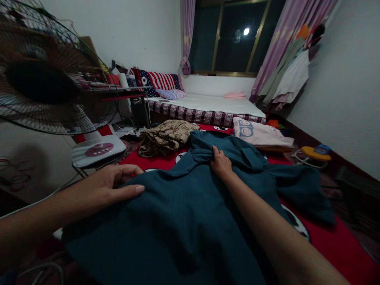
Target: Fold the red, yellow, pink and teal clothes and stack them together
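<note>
A teal shirt lies spread across a red cloth, with its collar end away from me and one sleeve stretched out to the right. My left hand is at the shirt's left edge, thumb on top of the fabric and the other fingers partly hidden behind it. Near the collar, my right hand pinches a fold of the shirt, its fingertips partly tucked into the cloth. The near end of the shirt falls in shadow at the bottom of the view.
A brown patterned folded cloth and a pink printed garment lie on the red cloth beyond the shirt. A standing fan is close on the left. Farther back are a bed and a yellow stool.
</note>
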`<control>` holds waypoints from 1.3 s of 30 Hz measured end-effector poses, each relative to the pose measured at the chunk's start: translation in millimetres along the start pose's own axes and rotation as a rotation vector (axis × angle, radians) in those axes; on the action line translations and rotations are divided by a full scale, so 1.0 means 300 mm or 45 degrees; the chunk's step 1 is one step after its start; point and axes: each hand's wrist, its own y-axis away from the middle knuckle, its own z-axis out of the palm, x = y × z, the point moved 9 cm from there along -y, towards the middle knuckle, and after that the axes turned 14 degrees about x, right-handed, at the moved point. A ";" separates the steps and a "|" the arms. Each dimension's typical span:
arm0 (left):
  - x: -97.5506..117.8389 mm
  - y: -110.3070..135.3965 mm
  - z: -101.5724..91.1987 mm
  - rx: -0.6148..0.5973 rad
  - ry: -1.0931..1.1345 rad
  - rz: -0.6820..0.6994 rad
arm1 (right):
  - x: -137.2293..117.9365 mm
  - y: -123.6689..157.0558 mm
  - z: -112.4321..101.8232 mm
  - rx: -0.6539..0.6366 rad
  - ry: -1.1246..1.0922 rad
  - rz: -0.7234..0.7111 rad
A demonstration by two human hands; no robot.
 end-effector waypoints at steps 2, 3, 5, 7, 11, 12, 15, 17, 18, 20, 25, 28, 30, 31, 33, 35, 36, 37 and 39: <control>0.103 0.030 0.059 -0.173 0.109 0.053 | 0.043 -0.069 -0.025 -0.011 0.037 0.004; 0.155 0.053 0.096 -0.262 0.143 0.091 | 0.071 -0.107 -0.051 0.021 0.046 0.020; 0.249 0.099 0.172 -0.397 0.141 0.200 | 0.142 -0.183 -0.118 0.131 0.039 0.100; 0.317 0.140 0.255 -0.498 0.054 0.343 | 0.223 -0.238 -0.175 0.229 -0.004 0.222; 0.361 0.234 0.477 -0.947 -0.223 0.689 | 0.352 -0.240 -0.184 0.253 -0.055 0.374; 0.355 0.265 0.537 -1.134 -0.285 0.773 | 0.373 -0.216 -0.167 0.242 -0.053 0.387; 0.368 0.218 0.664 -1.176 -0.439 0.976 | 0.411 -0.110 -0.094 0.219 -0.067 0.404; 0.429 0.051 0.686 -0.637 -0.474 1.051 | 0.416 -0.042 -0.057 0.257 -0.103 0.390; 0.458 -0.042 0.671 -0.309 -0.459 1.052 | 0.416 -0.016 -0.047 0.294 -0.128 0.378; 0.468 -0.205 0.642 0.177 -0.395 0.954 | 0.420 0.017 -0.041 0.382 -0.187 0.368; 0.293 -0.483 0.703 0.493 -0.436 0.511 | 0.493 0.047 -0.081 0.609 -0.288 0.507; 0.240 -0.506 0.785 0.394 -0.480 0.570 | 0.533 0.082 -0.132 0.801 -0.364 0.657; 0.227 -0.497 0.809 0.384 -0.510 0.598 | 0.513 0.099 -0.185 0.981 -0.423 0.666; 0.224 -0.494 0.814 0.388 -0.523 0.595 | 0.477 0.091 -0.210 1.038 -0.449 0.594; 0.225 -0.493 0.818 0.398 -0.546 0.586 | 0.354 0.036 -0.236 1.010 -0.480 0.317; 0.227 -0.496 0.818 0.400 -0.554 0.581 | 0.199 -0.049 -0.215 0.838 -0.459 0.017; 0.228 -0.498 0.819 0.394 -0.549 0.585 | 0.128 -0.095 -0.190 0.734 -0.418 -0.096; 0.228 -0.499 0.819 0.388 -0.539 0.588 | 0.069 -0.142 -0.159 0.633 -0.358 -0.177; 0.225 -0.499 0.817 0.391 -0.510 0.586 | -0.003 -0.240 -0.090 0.449 -0.234 -0.248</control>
